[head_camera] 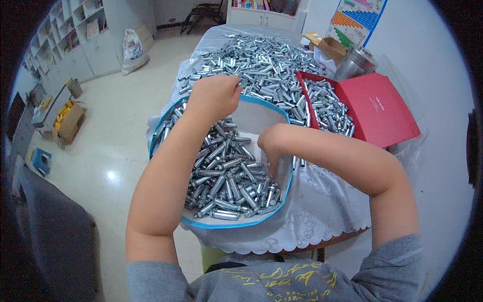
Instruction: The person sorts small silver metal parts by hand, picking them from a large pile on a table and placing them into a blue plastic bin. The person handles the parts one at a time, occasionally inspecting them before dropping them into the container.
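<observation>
A large fabric container with a blue rim [236, 225] stands at the near side of the table, holding many metal expansion anchor bolts [230, 185]. My left hand [219, 92], its fingers curled, is over the container's far rim; whether it holds anything is hidden. Inside the container's right part, my right hand [271, 145] points downward beside the bolts, its fingers blurred and partly hidden. Beyond the container, a wide heap of metal sleeves [264, 68] covers the table. More metal parts [328, 107] fill an open red box [309, 100] on the right.
A scalloped white tablecloth [324, 211] covers the table. At the back right stand a steel canister [354, 60] and an open cardboard box [333, 49] near the wall. A white sack [134, 53] and a carton of yellow items [69, 124] rest on the floor at left.
</observation>
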`<state>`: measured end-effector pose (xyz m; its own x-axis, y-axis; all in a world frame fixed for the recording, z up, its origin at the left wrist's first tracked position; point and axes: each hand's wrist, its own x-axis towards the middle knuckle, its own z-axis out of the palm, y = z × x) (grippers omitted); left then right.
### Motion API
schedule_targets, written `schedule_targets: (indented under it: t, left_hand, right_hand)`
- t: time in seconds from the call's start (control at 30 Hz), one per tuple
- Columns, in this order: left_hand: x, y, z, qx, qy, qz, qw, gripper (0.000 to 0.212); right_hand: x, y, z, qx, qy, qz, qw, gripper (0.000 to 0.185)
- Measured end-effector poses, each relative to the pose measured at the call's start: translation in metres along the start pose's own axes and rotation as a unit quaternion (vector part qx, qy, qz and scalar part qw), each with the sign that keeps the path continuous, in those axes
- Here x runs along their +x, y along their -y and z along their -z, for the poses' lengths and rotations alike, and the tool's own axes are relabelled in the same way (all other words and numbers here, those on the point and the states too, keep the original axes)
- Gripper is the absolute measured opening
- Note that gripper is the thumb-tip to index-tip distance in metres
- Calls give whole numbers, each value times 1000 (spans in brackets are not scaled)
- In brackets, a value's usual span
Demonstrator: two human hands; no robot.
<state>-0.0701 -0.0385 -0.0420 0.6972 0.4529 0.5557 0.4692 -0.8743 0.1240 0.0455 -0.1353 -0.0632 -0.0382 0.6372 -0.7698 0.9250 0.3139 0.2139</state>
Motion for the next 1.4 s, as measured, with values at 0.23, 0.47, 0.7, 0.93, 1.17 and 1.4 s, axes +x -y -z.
schedule_targets:
  t: [0.23, 0.47, 0.7, 0.93, 1.17, 1.4]
  left_hand:
    - [0, -1, -7, -10, 19, 5, 1000, 19]
    - [1, -8, 2, -87, 4, 17, 996, 28]
    - [5, -20, 10, -321, 17, 37, 946, 34]
    - [4, -21, 13, -110, -29, 16, 993, 25]
    - [4, -30, 11, -57, -23, -32, 998, 16]
    - [4, -33, 9, -51, -19, -33, 998, 16]
  right_hand:
    - [29, -15, -9, -63, -5, -19, 998, 33]
    - [-24, -24, 18, 210, -252, 57, 943, 27]
    - [-45, -26, 20, 455, -614, 148, 627, 24]
    - [-20, -35, 19, 431, -659, 55, 614, 35]
    - [-27, -50, 12, 521, -596, 130, 597, 40]
    - [-37, -48, 11, 584, -511, 162, 610, 22]
